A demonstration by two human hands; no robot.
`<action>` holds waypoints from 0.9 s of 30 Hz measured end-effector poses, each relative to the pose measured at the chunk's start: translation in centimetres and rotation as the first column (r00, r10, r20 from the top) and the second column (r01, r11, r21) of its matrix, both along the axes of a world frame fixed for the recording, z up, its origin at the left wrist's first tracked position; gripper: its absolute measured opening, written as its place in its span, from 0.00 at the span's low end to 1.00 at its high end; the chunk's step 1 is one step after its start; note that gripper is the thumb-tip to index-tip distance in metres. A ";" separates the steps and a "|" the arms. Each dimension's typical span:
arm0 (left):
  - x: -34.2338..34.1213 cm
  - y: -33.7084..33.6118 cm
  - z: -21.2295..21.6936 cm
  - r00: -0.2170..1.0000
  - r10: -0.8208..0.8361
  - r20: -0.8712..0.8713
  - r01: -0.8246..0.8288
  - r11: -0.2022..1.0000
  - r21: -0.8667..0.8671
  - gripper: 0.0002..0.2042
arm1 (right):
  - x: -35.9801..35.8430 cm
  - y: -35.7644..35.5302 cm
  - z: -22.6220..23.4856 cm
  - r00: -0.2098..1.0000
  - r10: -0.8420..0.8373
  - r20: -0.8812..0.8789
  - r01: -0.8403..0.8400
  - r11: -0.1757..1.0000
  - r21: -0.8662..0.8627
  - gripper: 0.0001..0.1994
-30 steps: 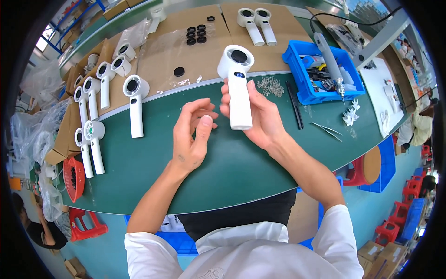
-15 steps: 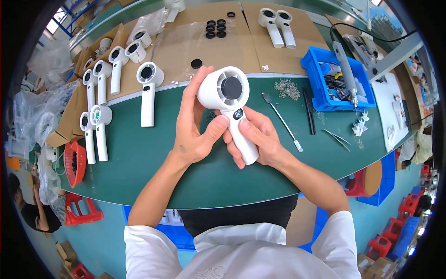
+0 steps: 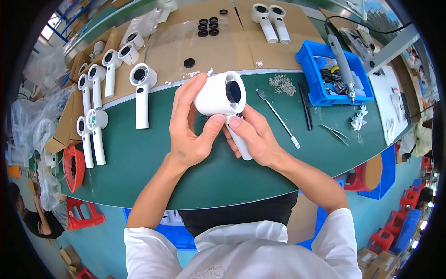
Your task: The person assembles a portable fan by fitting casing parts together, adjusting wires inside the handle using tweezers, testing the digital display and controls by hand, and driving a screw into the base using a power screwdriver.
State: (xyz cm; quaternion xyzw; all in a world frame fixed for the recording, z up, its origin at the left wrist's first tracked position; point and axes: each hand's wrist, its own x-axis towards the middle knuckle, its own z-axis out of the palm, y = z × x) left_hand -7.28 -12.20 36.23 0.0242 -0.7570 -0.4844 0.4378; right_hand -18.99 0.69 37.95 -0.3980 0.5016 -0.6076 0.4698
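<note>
Over the green table I hold a white handheld fan point(image 3: 213, 94) in both hands. Its round head is turned toward the right, with a dark disc in the middle of its open face. My left hand point(image 3: 189, 137) is closed round the head's left side, thumb at the neck. Wrapped about the handle is my right hand point(image 3: 258, 139), its thumb pressed on the upper part, so the small display there is mostly covered. A black round cap point(image 3: 189, 63) and some small white pieces point(image 3: 191, 74) lie on the cardboard just beyond the fan.
Several white fans point(image 3: 142, 95) stand to the left, beside a red basket point(image 3: 73, 169). More black caps point(image 3: 208, 26) lie at the back. On the right are a screw pile point(image 3: 281, 84), a thin metal tool point(image 3: 278, 118), tweezers point(image 3: 334, 134), a blue bin point(image 3: 320, 100) and a hanging electric screwdriver point(image 3: 344, 63).
The fan's head has turned so its face points more to the right, and its display has gone largely out of sight. Both hands still hold it. The whole view has shifted slightly.
</note>
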 end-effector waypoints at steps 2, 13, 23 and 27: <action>0.0 0.2 0.2 1.000 -0.006 -0.004 0.006 1.000 0.012 0.31 | 0.0 0.2 0.1 1.000 -0.008 -0.030 0.008 1.000 -0.003 0.22; 0.0 0.4 0.1 1.000 0.021 0.004 -0.021 1.000 -0.011 0.31 | -0.1 0.2 -0.3 0.999 0.002 -0.044 -0.004 0.999 -0.042 0.22; 0.0 0.2 0.1 1.000 0.015 -0.025 -0.016 0.999 -0.034 0.31 | 0.0 0.2 0.0 0.999 -0.011 -0.043 0.010 1.000 -0.010 0.22; 0.0 0.2 0.1 1.000 0.023 -0.018 -0.024 0.999 -0.043 0.31 | 0.1 0.3 -0.2 0.996 -0.011 -0.086 0.008 0.999 -0.038 0.22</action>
